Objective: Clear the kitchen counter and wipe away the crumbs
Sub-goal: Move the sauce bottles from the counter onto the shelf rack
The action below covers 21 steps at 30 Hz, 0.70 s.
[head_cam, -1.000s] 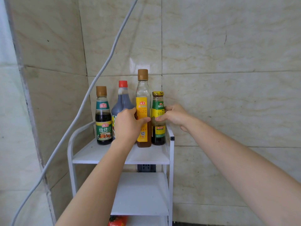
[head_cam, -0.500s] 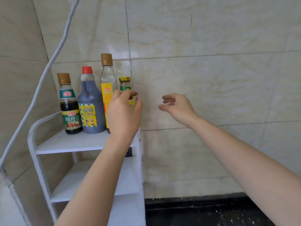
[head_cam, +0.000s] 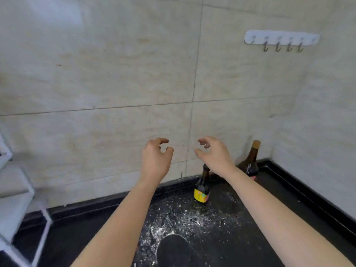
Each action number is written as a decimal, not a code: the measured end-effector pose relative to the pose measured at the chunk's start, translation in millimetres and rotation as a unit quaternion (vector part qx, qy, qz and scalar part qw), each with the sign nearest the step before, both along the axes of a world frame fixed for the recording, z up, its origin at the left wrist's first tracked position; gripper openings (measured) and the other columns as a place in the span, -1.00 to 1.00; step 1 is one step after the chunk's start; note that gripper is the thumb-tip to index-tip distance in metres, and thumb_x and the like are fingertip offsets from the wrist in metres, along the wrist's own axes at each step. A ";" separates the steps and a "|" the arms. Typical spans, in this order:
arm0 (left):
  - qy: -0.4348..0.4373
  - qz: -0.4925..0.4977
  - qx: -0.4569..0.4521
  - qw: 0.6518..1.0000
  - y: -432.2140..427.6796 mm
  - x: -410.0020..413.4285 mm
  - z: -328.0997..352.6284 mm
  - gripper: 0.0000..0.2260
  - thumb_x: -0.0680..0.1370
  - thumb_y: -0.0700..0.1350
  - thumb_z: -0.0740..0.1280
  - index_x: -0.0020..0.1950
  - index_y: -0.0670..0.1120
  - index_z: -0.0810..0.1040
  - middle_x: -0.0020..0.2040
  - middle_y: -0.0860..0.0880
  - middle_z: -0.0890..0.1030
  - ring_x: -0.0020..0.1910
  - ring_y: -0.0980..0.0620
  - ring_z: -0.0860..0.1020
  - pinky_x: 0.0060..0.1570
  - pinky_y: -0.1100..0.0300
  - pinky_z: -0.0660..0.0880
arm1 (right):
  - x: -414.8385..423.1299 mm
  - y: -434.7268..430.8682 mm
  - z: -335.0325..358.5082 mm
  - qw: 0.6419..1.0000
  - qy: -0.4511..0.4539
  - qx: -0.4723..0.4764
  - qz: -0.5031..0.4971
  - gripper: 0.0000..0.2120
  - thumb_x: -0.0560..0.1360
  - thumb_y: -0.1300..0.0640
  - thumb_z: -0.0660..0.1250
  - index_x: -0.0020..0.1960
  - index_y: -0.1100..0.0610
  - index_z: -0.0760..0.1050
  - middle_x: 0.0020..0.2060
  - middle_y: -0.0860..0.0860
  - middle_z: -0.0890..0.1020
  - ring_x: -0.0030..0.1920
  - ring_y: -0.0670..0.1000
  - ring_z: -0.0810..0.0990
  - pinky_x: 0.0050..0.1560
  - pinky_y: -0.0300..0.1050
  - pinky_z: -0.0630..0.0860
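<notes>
Raised side by side before the tiled wall (head_cam: 96, 74): left grip (head_cam: 156, 158) and right grip (head_cam: 213, 155), fingers loosely curled, apart, clasping nothing. Below, on the black table (head_cam: 81, 224), white crumbs (head_cam: 185, 216) scattered near a small yellow-labelled bottle (head_cam: 201, 189). In the corner behind the right wrist, a taller brown bottle (head_cam: 251, 160), upright. At far left, a white rack (head_cam: 19, 199).

A white hook rail (head_cam: 281, 37) with a row of small metal hooks (head_cam: 277, 47) is fixed high on the beige tiled wall (head_cam: 96, 74), near its right corner. Dark grout lines cross the tiles.
</notes>
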<state>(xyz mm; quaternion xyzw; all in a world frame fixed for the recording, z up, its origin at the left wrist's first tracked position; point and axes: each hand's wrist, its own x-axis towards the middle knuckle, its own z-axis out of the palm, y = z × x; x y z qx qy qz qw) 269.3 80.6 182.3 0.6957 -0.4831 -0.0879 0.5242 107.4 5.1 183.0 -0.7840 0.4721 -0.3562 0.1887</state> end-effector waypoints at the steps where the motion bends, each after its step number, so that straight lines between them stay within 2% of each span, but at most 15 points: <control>1: 0.019 0.004 0.014 1.000 -12.1 -18.6 -15.3 -0.76 0.49 -0.12 0.32 0.16 -0.05 0.56 0.16 -0.06 0.55 0.00 0.06 0.49 -0.07 0.20 0.39 | -21.0 -13.2 -14.1 1.000 0.006 0.008 -0.004 -0.66 0.45 0.09 0.39 0.20 0.13 0.52 0.05 -0.01 0.59 -0.03 -0.06 0.50 -0.08 -0.27 0.30; 3: 0.051 0.007 0.049 0.997 -38.4 -59.0 -47.7 -0.71 0.49 -0.13 0.33 0.21 -0.08 0.53 0.19 -0.10 0.53 0.11 -0.04 0.51 0.04 0.14 0.44 | -64.6 -41.1 -40.3 0.999 0.030 0.040 -0.010 -0.64 0.46 0.07 0.37 0.24 0.13 0.50 0.10 0.01 0.59 0.04 -0.03 0.52 -0.02 -0.23 0.35; 6: 0.097 0.005 0.121 0.988 -61.7 -107.0 -93.8 -0.61 0.49 -0.15 0.35 0.31 -0.11 0.44 0.25 -0.13 0.51 0.16 -0.09 0.50 0.12 0.10 0.43 | -121.3 -71.8 -79.5 0.992 0.062 0.104 -0.031 -0.59 0.49 0.03 0.35 0.29 0.14 0.47 0.17 0.05 0.58 0.17 0.04 0.53 0.12 -0.13 0.43; 10: 0.139 0.024 0.229 0.963 -85.8 -151.4 -147.7 -0.45 0.48 -0.08 0.36 0.43 -0.10 0.27 0.32 -0.14 0.43 0.21 -0.13 0.47 0.05 0.10 0.41 | -180.5 -116.5 -122.3 0.976 0.116 0.178 -0.055 -0.52 0.50 0.00 0.35 0.35 0.17 0.41 0.25 0.10 0.51 0.16 0.09 0.54 0.06 -0.13 0.44; 13: 0.133 0.029 0.298 0.945 -106.3 -166.8 -178.1 -0.35 0.46 0.00 0.39 0.46 -0.10 0.18 0.33 -0.18 0.38 0.17 -0.18 0.48 0.05 0.01 0.49 | -204.2 -158.0 -143.4 0.959 0.144 0.230 -0.078 -0.48 0.47 -0.06 0.37 0.32 0.20 0.39 0.21 0.13 0.48 0.16 0.15 0.51 0.09 -0.02 0.50; 15: 0.140 0.051 0.310 0.939 -123.5 -167.3 -190.8 -0.29 0.45 0.01 0.41 0.49 -0.08 0.13 0.39 -0.18 0.32 0.24 -0.20 0.43 0.13 -0.03 0.44 | -212.1 -186.8 -152.2 0.958 0.116 0.240 -0.101 -0.51 0.45 -0.05 0.40 0.26 0.19 0.39 0.17 0.14 0.46 0.21 0.18 0.45 0.15 0.04 0.48; 18: 0.157 0.076 0.282 0.943 -151.1 -160.8 -200.5 -0.23 0.44 0.01 0.43 0.52 -0.06 0.08 0.45 -0.17 0.27 0.32 -0.20 0.38 0.23 -0.04 0.37 | -215.4 -228.0 -157.2 0.960 0.048 0.233 -0.150 -0.40 0.43 -0.02 0.42 0.35 0.22 0.30 0.20 0.17 0.43 0.26 0.20 0.41 0.20 0.05 0.41; 21: 0.155 0.058 0.262 0.951 -171.4 -158.0 -208.5 -0.38 0.48 0.03 0.40 0.47 -0.03 0.23 0.40 -0.12 0.37 0.29 -0.15 0.43 0.26 -0.05 0.40 | -211.9 -262.0 -160.3 0.961 -0.024 0.226 -0.159 -0.44 0.43 0.03 0.43 0.32 0.19 0.32 0.17 0.18 0.47 0.21 0.21 0.45 0.17 0.07 0.42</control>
